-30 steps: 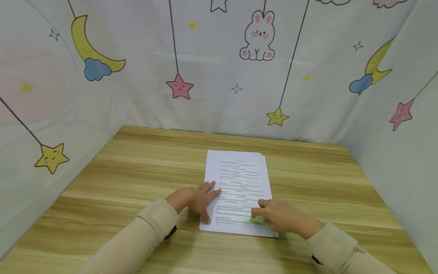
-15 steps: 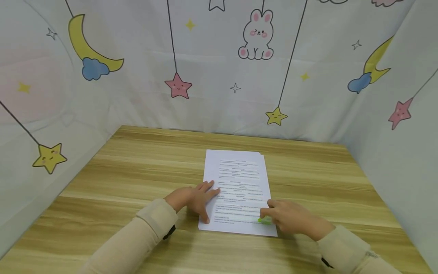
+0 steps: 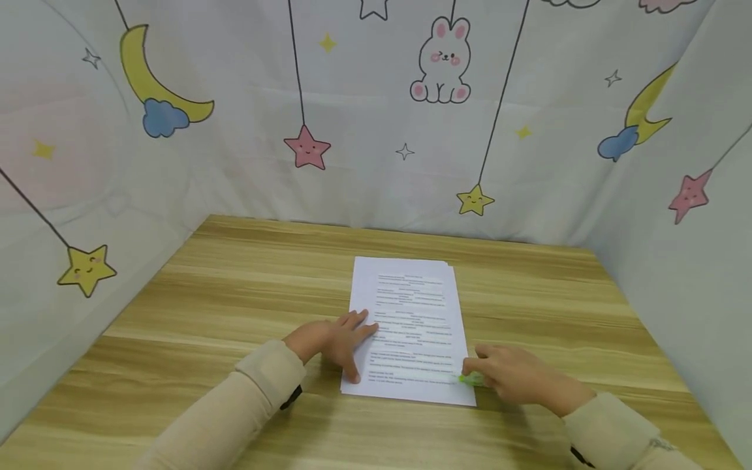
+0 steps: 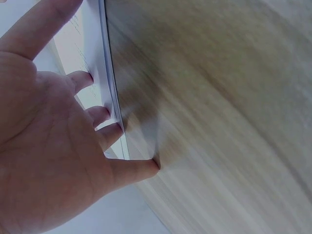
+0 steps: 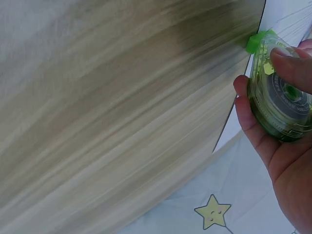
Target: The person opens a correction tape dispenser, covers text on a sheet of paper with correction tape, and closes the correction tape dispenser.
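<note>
A stack of printed paper sheets (image 3: 364, 277) lies on the table, with white strips over parts of its text. On the stack's left edge rests my left hand (image 3: 339, 343), fingers spread and holding nothing. In the left wrist view, that hand (image 4: 53, 141) has its fingertips on the paper edge and one on the wood. My right hand (image 3: 517, 375) grips a green see-through correction tape (image 5: 280, 97) between thumb and fingers. The correction tape's green tip (image 3: 463, 378) is at the lower right edge of the top sheet, beside the second-to-last lines. The fingers hide much of its body.
The wooden table (image 3: 264, 274) extends around the paper on all sides. A white fabric curtain (image 3: 364, 189) printed with stars, moons and a rabbit encloses the table at the back and sides.
My right hand has moved rightward with the correction tape, along a low text line to the sheet's right edge. My left hand stays in place on the paper.
</note>
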### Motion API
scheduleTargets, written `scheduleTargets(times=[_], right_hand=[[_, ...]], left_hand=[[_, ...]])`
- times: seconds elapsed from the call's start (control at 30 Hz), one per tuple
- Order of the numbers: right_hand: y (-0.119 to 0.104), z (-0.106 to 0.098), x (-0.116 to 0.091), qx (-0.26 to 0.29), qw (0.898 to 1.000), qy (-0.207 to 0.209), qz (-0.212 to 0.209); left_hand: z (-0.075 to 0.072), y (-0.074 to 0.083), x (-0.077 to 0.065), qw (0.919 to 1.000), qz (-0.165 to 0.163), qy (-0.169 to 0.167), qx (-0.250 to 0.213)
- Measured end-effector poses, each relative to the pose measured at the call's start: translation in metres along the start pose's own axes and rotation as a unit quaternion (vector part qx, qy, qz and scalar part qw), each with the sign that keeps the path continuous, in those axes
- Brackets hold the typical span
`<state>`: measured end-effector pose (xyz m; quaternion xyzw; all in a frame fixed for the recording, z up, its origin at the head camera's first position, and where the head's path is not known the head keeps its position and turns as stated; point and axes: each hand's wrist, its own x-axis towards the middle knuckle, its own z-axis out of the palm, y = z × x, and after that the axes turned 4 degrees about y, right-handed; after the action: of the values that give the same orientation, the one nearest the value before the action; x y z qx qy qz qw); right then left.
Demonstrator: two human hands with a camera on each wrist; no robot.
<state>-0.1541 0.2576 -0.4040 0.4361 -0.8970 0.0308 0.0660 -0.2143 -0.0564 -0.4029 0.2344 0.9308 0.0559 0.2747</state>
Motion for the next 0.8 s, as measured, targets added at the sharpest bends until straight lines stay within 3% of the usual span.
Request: scheduleTargets(times=[0.23, 0.4, 0.63, 0.8], right_hand=[[0.008, 0.003, -0.007, 0.047, 0.998, 0.032, 0.001], [0.012, -0.005, -0.013, 0.097, 0.993, 0.026, 0.055], [0.006, -0.017, -0.008, 0.090, 0.991, 0.005, 0.098], [-0.008, -0.010, 0.011, 0.082, 0.993, 0.021, 0.082]], left_hand=[[0.000, 0.001, 0.001, 1.0000, 0.000, -0.002, 0.003], [0.000, 0.003, 0.002, 1.0000, 0.002, -0.004, 0.002], [0.001, 0.002, 0.002, 1.0000, 0.001, -0.005, 0.002], [0.001, 0.002, 0.003, 1.0000, 0.003, -0.007, 0.003]])
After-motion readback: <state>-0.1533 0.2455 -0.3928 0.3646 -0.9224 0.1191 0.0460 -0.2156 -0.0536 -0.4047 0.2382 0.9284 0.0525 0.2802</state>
